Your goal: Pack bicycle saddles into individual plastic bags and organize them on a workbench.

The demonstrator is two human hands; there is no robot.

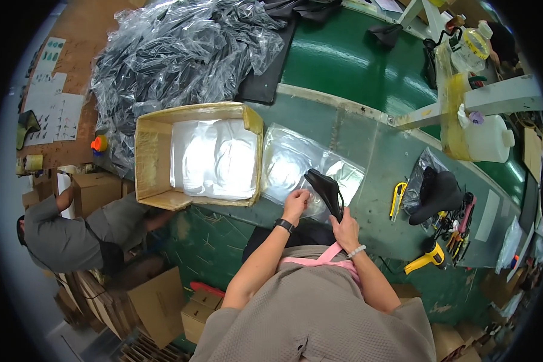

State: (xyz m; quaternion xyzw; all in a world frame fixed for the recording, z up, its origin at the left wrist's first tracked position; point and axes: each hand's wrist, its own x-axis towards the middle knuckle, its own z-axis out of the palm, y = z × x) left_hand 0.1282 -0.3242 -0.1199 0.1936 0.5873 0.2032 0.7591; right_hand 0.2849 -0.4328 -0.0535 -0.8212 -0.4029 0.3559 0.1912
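Note:
In my right hand is a slim black bicycle saddle, gripped at its near end, its other end tilted up over the bench. Just left of it, my left hand has its fingers pinched on a piece of thin clear plastic film. Beyond both hands, flat clear plastic bags lie on the bench, partly covered by the saddle. An open cardboard box edged with yellowed tape stands to the left, holding a stack of shiny clear bags.
Plastic-wrapped black items are heaped at the far left. On the right lie a yellow cutter, another black saddle, a yellow heat gun and several hand tools. A white post crosses the right. Another person bends at left.

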